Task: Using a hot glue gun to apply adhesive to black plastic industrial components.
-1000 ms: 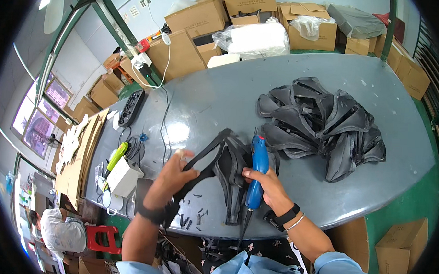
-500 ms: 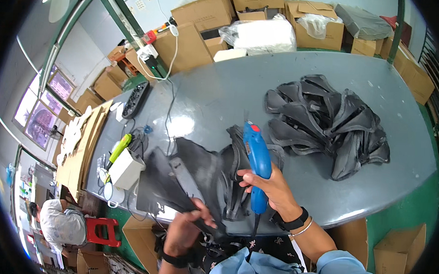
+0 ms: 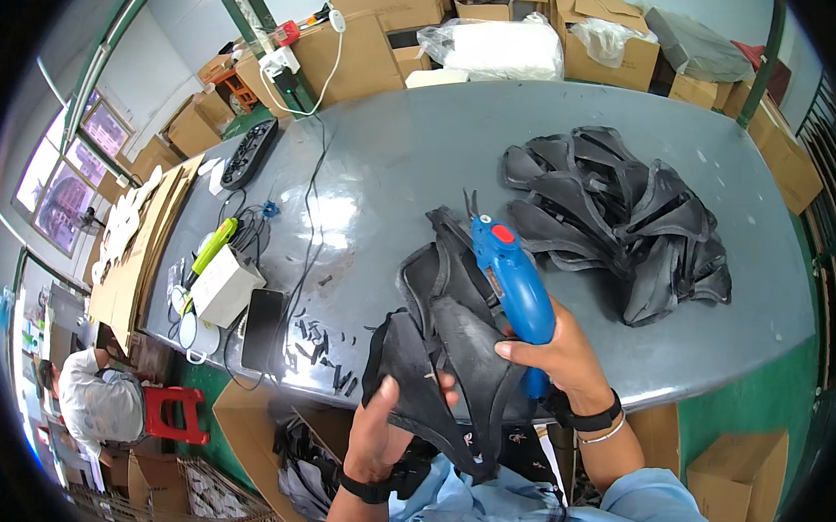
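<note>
In my right hand is a pair of blue electric scissors with a red button; its thin blades point away from me and stand apart. My left hand grips a black padded fabric piece at the table's near edge, thumb on top and fingers underneath. More black padded material lies beyond it, partly under the scissors; I cannot tell whether they are joined. The blades are clear of the fabric. A heap of similar black pieces lies at the right of the table.
Black scraps and a dark phone lie left of my hands. Beside them are a white box, a yellow-green tool, a white mug and cables. Cardboard boxes stand behind the grey table. A person sits far left.
The black piece in my left hand has swung right and toward me, uncovering the phone and scraps. The scissors have shifted slightly right and tilted. The whole view has shifted a little.
</note>
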`<state>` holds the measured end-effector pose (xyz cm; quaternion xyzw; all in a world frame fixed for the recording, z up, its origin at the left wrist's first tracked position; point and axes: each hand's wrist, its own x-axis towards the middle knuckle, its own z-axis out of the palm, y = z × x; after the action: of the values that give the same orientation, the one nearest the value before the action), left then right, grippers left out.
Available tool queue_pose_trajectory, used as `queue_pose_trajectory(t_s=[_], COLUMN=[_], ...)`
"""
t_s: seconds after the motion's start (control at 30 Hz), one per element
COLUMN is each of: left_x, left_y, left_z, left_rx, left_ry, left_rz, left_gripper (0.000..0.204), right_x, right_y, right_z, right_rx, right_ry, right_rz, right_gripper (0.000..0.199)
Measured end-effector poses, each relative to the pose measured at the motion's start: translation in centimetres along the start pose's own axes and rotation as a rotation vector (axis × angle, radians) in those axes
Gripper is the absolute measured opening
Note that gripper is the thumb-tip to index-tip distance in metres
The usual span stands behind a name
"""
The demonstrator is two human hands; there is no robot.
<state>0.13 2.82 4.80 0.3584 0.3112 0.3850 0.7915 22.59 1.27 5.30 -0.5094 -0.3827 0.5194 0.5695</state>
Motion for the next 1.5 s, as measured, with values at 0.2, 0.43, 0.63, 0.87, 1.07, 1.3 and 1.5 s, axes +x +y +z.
queue_pose_trajectory(t_s=[0.2,0.43,0.63,0.87,1.07,1.3,1.5], left_x=[0.5,1.9,0.9,0.6,-0.2,-1.3,-2.6], left_y=[0.4,-0.1,-1.0,-3.9,-5.6,-3.0,-1.0], left_z=[1.7,3.4,2.8,0.9,-1.8,-0.9,1.0], left_rx=[-0.176,0.066,0.128,0.265,0.258,0.521,0.563], left_ry=[0.033,0.288,0.392,0.407,0.093,0.195,0.386], left_rz=[0.269,0.775,0.782,0.707,0.787,0.810,0.606], left_gripper=[0.073,0.090,0.099,0.111,0.089,0.082,0.031], right_x=[-2.2,-8.0,-9.0,-9.4,-9.8,-9.8,-6.3], right_y=[0.6,2.2,2.4,2.1,1.5,-0.5,-2.7], right_z=[-0.3,5.5,7.0,7.1,7.1,5.2,3.9], right_rx=[0.163,-0.590,-0.872,-0.868,-0.860,-0.753,-0.244], right_ry=[0.143,0.040,-0.034,-0.015,-0.027,-0.086,0.086], right_rz=[-0.043,-0.198,-0.375,-0.454,-0.463,-0.339,-0.202], right_gripper=[0.050,0.063,0.066,0.065,0.065,0.065,0.059])
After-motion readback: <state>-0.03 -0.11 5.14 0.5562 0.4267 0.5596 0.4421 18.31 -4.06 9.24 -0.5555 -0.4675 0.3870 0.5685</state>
